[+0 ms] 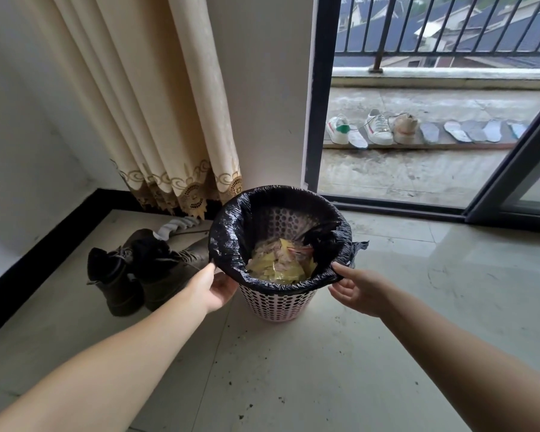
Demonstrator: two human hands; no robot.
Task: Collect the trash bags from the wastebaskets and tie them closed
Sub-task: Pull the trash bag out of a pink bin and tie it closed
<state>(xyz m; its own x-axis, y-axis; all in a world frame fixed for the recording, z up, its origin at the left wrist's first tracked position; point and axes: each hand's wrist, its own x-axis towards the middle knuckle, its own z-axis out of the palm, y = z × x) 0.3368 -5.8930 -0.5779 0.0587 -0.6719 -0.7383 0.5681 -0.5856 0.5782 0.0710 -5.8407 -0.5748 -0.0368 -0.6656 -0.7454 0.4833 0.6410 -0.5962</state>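
The pink perforated wastebasket (278,302) stands on the tiled floor (325,369) beside dark boots (144,269), near the curtain (156,104). My left hand (214,291) pinches the black trash bag (231,238) at its folded rim; my right hand (356,289) pinches the opposite edge. Yellowish scraps (281,263) lie inside.

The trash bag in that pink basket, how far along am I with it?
Nothing finished yet. The black trash bag is still folded over the pink wastebasket rim, with scraps inside. Your left hand and right hand pinch its edge. Lifting it out and tying remain.
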